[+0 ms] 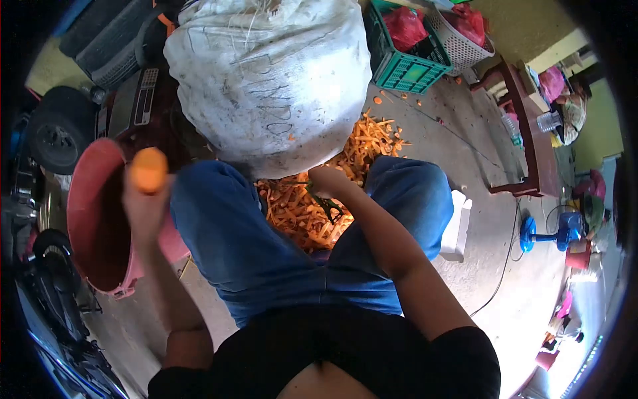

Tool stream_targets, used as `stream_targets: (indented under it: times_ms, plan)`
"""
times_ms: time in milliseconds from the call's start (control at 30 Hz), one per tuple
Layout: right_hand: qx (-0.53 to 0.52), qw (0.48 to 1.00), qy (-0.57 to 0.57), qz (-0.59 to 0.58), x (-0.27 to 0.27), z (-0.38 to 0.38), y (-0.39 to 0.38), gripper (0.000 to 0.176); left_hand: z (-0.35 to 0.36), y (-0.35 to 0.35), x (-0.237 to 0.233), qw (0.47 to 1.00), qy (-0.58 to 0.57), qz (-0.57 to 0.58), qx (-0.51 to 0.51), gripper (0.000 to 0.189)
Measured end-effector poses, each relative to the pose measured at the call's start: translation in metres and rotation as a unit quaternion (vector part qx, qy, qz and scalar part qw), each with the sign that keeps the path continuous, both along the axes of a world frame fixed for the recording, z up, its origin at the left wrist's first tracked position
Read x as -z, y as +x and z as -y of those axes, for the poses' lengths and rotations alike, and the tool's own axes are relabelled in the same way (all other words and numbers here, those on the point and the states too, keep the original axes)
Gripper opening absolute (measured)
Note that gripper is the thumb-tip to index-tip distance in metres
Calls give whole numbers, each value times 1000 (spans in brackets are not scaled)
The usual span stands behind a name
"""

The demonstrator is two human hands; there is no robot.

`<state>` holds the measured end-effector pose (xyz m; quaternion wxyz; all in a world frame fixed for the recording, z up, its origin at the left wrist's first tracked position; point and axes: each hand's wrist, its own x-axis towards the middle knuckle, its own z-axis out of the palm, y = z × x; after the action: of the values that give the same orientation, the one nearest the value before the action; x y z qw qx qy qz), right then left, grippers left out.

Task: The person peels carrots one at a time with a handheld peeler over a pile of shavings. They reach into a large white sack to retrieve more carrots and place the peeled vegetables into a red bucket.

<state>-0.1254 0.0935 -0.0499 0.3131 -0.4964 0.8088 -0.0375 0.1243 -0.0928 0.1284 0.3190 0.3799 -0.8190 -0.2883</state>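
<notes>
Over the red bucket (76, 219), my left hand (147, 207) is closed around a carrot (149, 171) whose thick end faces up; both are smeared by motion. My right hand (331, 182) grips a green peeler (327, 205) between my knees, its head partly hidden by the fingers. Beneath the right hand lies a heap of orange carrot peels (299, 223), spreading out past the big white sack (266, 93). That sack stands bulging right in front of my knees, with dark handwriting on its side.
A green crate (413, 72) and a white basket (458, 41) with red bags stand at the upper right. A wooden bench (525, 126), a blue fan (548, 234) and a cable (508, 266) are at right. A tyre (56, 136) is at left. Other people sit far right.
</notes>
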Motion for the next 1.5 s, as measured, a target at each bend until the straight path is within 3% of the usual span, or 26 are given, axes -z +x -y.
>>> stream_targets:
  times_ms: [67, 167, 233, 267, 333, 467, 533, 600, 667, 733, 800, 867, 900, 967, 1033, 1100, 1133, 1200, 1233, 1300, 1333, 1400, 1433, 1467, 1500]
  plan:
    - [-31, 999, -23, 0, -9, 7, -4, 29, 36, 33, -8, 977, -94, 134, -138, 46]
    - [5, 996, -81, 25, -28, 8, -14, 29, 73, 85, 4, 947, -123, 239, -175, 47]
    - [14, 990, -139, 27, -38, 6, -23, 27, 81, 101, 18, 864, -230, 367, -256, 45]
    - [18, 990, -138, 28, -44, 2, -27, 27, 81, 101, 21, 865, -231, 368, -251, 45]
    - [24, 982, -181, 53, -63, -2, -32, 26, 74, 94, 19, 966, -46, 213, -140, 44]
    - [-42, 980, -191, 27, -90, -4, -48, 26, 77, 59, 2, 975, 16, 201, -96, 39]
    - [-65, 984, -165, -3, -91, -9, -60, 25, 55, 15, -23, 996, 30, 80, -6, 33]
    - [-27, 984, -168, 48, -84, -13, -74, 27, 65, -16, -28, 990, 109, 6, 88, 28]
    - [-7, 983, -171, 71, -57, -18, -85, 29, 60, -57, -39, 981, 36, -28, 187, 25]
    - [-10, 996, -84, 4, -35, -22, -95, 25, 60, -99, -46, 962, -2, -46, 269, 23]
    - [-17, 997, -73, 7, -54, -14, -90, 27, 71, -144, -48, 949, -6, -47, 311, 23]
    - [69, 987, -49, 139, -72, -10, -90, 28, 91, -192, -46, 937, -59, -55, 339, 21]
    - [8, 994, -84, 68, -43, -12, -99, 28, 99, -216, -46, 941, -89, -41, 324, 20]
    - [-19, 997, -63, 46, -18, -12, -109, 28, 127, -261, -39, 938, -114, -33, 325, 17]
    - [-47, 998, -27, 22, -19, -12, -113, 30, 158, -306, -21, 931, -114, -41, 345, 16]
    - [-24, 999, -35, 26, -31, -10, -114, 31, 166, -341, -8, 915, 43, 223, 333, 21]
    - [-4, 999, -41, 33, -33, -9, -115, 31, 162, -349, -2, 914, 42, 223, 338, 21]
    - [10, 998, -59, 23, -32, -8, -118, 31, 151, -363, 13, 822, -147, 425, 349, 22]
    - [11, 998, -62, 31, -37, -8, -119, 31, 160, -371, 31, 821, -149, 423, 353, 22]
    - [6, 996, -80, 44, -27, -6, -122, 29, 178, -383, 68, 846, -127, 313, 413, 24]
    - [12, 996, -79, 45, -21, -6, -123, 29, 168, -386, 60, 843, -127, 313, 419, 24]
    - [20, 994, -95, 53, -13, -8, -122, 28, 150, -385, 44, 847, 6, 450, 283, 28]
    - [8, 995, -79, 61, -16, -9, -123, 27, 158, -381, 52, 861, -65, 377, 335, 28]
    - [12, 995, -80, 62, -13, -9, -123, 27, 174, -382, 61, 859, -66, 378, 338, 28]
    - [25, 995, -75, 68, -11, -8, -121, 27, 179, -383, 61, 815, -121, 446, 350, 28]
